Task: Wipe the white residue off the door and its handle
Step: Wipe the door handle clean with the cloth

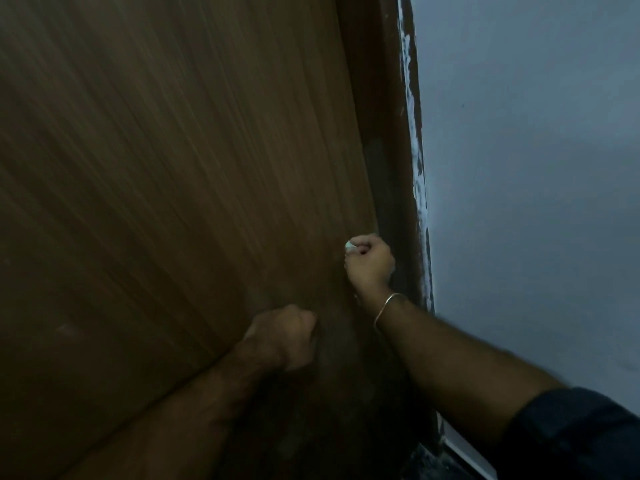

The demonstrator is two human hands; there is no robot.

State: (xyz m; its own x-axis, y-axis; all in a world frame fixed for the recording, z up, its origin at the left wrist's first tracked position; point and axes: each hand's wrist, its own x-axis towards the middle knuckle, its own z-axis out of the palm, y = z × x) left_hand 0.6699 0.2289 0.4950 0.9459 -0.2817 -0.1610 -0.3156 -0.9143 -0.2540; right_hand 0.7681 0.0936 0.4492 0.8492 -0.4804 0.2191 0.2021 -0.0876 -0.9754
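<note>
Wooden door (173,168) fills the left of view; rigid, fixed, tolerates firm pressure. Right hand (370,261), grip clamped on a soft white wad (349,246), works its edge. Left hand (287,336) fisted lower down; contents indiscernible, handle unseen.

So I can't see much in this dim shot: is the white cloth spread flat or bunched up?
Bunched: the right hand grips the white cloth in a fist against the door; only a bit shows.

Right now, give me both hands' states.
Left hand: fist against the door; what it grips, if anything, cannot be told.
Right hand: curled round a small white wad.
</note>
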